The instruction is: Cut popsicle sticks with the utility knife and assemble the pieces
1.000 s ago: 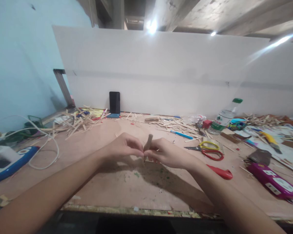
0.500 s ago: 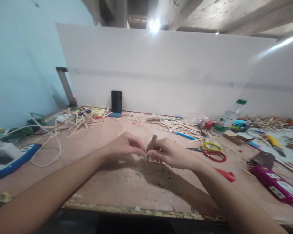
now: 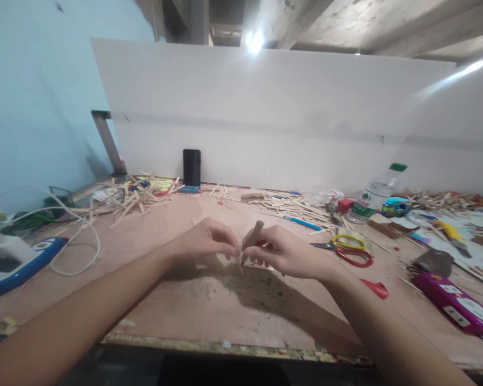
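My left hand (image 3: pixel 211 241) is closed, thumb and fingertips pinching a thin pale sliver (image 3: pixel 240 264) that looks like a wood strip and points down toward the table. In my right hand (image 3: pixel 279 249) is a short pen-shaped tool (image 3: pixel 256 230) with a thick grey-brown handle and a narrow dark tip, held tilted with its tip down beside the sliver. The fingertips of both hands nearly meet over the middle of the table (image 3: pixel 201 311). Whether the tip touches the sliver is too small to tell. A flat pale piece lies partly hidden under my right fingers.
Yellow-and-red scissors (image 3: pixel 352 251), a red object (image 3: pixel 376 288) and a purple power strip (image 3: pixel 454 303) lie to the right. A plastic bottle (image 3: pixel 370 201) leans behind them. Wood strips (image 3: pixel 137 201) are heaped at the back, near an upright phone (image 3: pixel 192 167). A blue power strip (image 3: pixel 28 268) sits left.
My right hand and the tool have shifted slightly right, opening a small gap from my left fingertips. My left hand has barely moved.
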Motion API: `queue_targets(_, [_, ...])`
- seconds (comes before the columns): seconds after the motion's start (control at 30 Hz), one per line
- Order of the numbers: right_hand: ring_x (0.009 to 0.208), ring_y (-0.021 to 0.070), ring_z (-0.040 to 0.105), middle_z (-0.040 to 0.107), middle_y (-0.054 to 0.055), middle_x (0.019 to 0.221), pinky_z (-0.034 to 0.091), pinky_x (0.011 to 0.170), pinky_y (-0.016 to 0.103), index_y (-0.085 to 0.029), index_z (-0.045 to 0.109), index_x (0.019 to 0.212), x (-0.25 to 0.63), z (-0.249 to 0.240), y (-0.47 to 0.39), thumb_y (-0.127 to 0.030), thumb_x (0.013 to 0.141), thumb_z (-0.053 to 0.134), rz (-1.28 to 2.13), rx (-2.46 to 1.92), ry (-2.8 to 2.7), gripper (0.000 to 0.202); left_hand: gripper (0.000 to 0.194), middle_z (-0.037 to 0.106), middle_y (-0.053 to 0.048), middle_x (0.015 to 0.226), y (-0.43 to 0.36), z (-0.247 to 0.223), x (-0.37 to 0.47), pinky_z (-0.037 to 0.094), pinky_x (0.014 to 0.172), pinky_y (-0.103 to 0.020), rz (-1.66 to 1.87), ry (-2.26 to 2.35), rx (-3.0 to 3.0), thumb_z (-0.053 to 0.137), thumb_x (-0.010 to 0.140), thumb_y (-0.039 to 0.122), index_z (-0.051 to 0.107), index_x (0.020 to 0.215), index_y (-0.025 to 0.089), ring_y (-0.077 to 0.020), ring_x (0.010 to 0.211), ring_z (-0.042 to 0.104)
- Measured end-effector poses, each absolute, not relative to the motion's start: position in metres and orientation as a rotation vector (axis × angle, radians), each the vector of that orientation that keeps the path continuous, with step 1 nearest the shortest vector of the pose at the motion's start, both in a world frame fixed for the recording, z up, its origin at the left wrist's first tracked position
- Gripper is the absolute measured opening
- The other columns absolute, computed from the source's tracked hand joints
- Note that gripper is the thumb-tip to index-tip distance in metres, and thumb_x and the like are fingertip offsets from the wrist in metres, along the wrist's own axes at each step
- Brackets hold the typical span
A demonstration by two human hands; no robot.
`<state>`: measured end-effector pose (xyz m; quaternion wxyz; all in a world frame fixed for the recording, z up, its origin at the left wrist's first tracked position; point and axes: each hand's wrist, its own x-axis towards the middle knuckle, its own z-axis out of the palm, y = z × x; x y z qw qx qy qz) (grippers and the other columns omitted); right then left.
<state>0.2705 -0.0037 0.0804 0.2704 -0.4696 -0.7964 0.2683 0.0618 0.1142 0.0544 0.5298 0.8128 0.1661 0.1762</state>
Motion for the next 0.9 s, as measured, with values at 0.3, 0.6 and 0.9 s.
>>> queue_targets(0.3, [0.076, 0.0169, 0.064, 0.074, 0.006, 0.087, 0.047, 0.070, 0.028, -0.016, 0.073, 0.092, 0.263, 0.078, -0.004, -0.014, 0.094, 0.056, 0.656, -1.266, -2.194, 0.018, 0.008, 0.076, -0.002, 0.072, 0.112, 0.055, 0.061, 0.051, 0.069, -0.026, 0.403, 0.401, 1.916, 0.081, 0.074, 0.025, 0.083, 0.078, 0.018, -0.0151, 0.069, 0.066])
queue_targets(0.6, [0.053, 0.0093, 0.041, 0.055, -0.002, 0.059, 0.030, 0.054, 0.026, -0.013, 0.073, 0.071, 0.252, 0.081, -0.009, -0.005, 0.085, 0.058, 0.559, -1.352, -2.251, 0.022, 0.006, 0.076, -0.002, 0.072, 0.111, 0.056, 0.061, 0.049, 0.072, -0.025, 0.386, 0.377, 1.936, 0.080, 0.075, 0.023, 0.081, 0.072, 0.017, -0.0148, 0.072, 0.066])
queue_targets(0.9, [0.059, 0.0111, 0.057, 0.075, 0.001, 0.073, 0.041, 0.057, 0.023, -0.013, 0.083, 0.093, 0.269, 0.084, -0.007, -0.003, 0.084, 0.060, 0.635, -1.389, -2.160, 0.027, 0.009, 0.078, -0.004, 0.081, 0.114, 0.059, 0.062, 0.051, 0.074, -0.025, 0.444, 0.387, 1.972, 0.085, 0.074, 0.025, 0.081, 0.073, 0.017, -0.0160, 0.078, 0.068])
